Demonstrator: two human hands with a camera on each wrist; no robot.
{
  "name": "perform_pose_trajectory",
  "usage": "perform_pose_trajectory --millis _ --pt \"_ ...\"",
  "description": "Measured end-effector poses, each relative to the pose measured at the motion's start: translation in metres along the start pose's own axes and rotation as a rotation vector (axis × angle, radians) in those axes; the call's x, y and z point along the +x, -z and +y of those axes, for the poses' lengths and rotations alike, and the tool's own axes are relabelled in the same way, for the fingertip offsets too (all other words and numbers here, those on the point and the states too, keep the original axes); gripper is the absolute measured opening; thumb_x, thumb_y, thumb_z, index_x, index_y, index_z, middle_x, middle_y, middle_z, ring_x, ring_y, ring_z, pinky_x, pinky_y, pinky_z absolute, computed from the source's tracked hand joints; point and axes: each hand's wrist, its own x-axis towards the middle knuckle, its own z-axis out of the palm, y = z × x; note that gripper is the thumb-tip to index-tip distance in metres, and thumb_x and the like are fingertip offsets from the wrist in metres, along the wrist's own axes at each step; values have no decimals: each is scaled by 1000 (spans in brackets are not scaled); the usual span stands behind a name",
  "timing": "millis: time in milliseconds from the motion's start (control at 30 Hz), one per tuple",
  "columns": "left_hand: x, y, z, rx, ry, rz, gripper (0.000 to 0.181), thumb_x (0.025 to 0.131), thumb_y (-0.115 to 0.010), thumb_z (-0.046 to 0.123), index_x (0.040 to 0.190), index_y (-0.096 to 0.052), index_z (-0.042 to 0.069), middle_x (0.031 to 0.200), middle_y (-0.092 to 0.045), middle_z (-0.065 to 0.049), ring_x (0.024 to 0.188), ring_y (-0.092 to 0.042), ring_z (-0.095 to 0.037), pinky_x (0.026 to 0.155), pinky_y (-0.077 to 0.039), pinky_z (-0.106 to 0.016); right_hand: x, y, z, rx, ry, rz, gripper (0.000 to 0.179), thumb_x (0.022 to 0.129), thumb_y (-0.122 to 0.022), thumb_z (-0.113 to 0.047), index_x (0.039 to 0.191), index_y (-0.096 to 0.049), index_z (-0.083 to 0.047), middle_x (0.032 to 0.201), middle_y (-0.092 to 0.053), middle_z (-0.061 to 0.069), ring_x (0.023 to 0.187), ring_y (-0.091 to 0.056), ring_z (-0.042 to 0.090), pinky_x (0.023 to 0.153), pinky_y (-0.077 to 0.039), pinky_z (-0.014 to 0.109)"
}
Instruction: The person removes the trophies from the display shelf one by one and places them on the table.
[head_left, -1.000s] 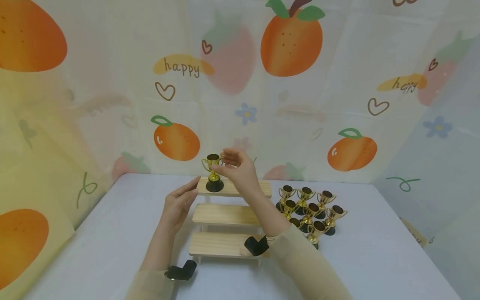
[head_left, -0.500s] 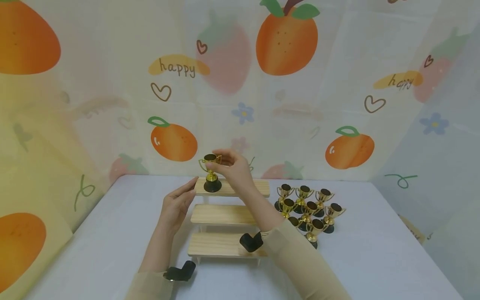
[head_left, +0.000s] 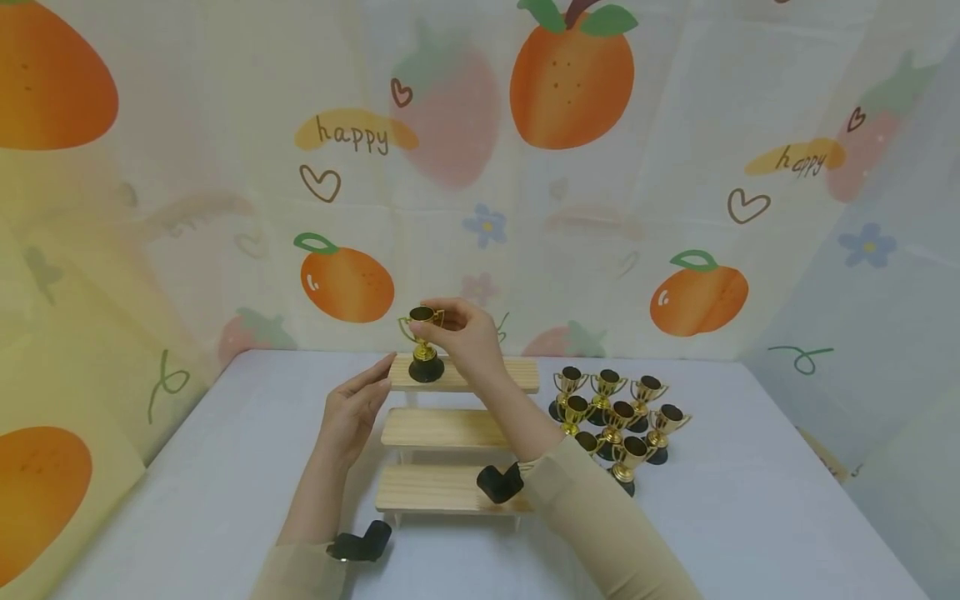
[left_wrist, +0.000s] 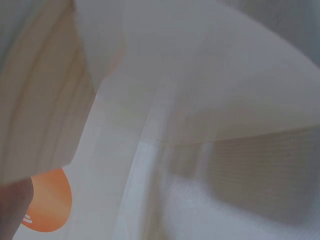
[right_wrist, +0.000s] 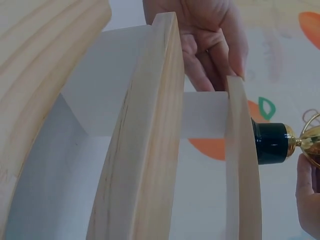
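A small gold trophy cup (head_left: pixel 426 342) with a black base stands upright near the left end of the top shelf (head_left: pixel 495 374) of a three-step wooden stand. My right hand (head_left: pixel 468 337) pinches its cup, thumb in front and fingers behind by the handle. In the right wrist view, the trophy's black base (right_wrist: pixel 271 143) sits against the top board (right_wrist: pixel 245 170). My left hand (head_left: pixel 356 412) touches the left end of that shelf with fingers held fairly straight. The left wrist view shows a fingertip (left_wrist: pixel 15 202) at the board's end (left_wrist: pixel 45 100).
Several more gold trophies (head_left: pixel 621 418) stand grouped on the white tabletop (head_left: pixel 750 500) to the stand's right, partly covered by my right sleeve. Below the top shelf are a middle shelf (head_left: pixel 442 427) and a bottom shelf (head_left: pixel 431 488). A fruit-printed curtain (head_left: pixel 570 233) hangs behind.
My right hand has moved slightly left, its fingers coming in closer around the cup. The trophy has barely shifted on the top shelf. My left hand keeps its place at the shelf's end.
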Motion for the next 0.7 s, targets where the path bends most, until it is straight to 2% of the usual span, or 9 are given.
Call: perform_pose_trajectory --millis 267,567,700 --pt "0 -2 0 -14 -20 -5 37 95 -55 -4 131 -59 0 118 -72 16 115 -64 2 106 -49 -13 -3 11 -4 7 9 53 36 85 -78 -20 120 -69 -13 109 -71 4 96 -66 9 93 -61 27" --pt "0 0 -1 -15 -13 0 39 95 -56 -4 133 -54 -4 118 -72 16 115 -64 1 107 -49 -13 -14 27 -7 -23 31 93 33 85 -78 -20 117 -70 -20 111 -71 4 99 -66 11 92 -61 27" --pt "1 1 -1 -10 -13 -10 40 95 -55 -4 135 -52 -5 119 -72 16 116 -64 1 107 -48 -13 -19 35 -5 -37 43 107 35 85 -78 -21 118 -70 -19 111 -71 4 100 -66 12 94 -60 27"
